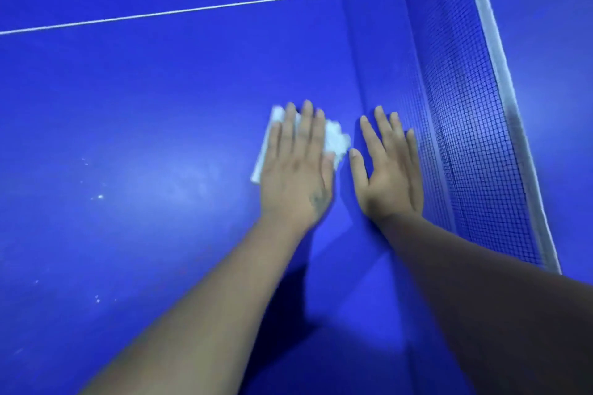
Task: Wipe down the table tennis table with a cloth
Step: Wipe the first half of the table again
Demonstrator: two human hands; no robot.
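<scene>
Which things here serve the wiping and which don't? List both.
In use: white cloth pressed flat under left hand; blue table; right hand resting flat on it.
Not in use: net; white line; white specks.

free: bare table (144, 112) leftward | blocked: net (475, 151) upright just right of hands

Blue table (144, 106): white cloth (337, 139), two flat hands, net (475, 144).

Cloth (333, 141) mostly under left hand (296, 170)
</scene>
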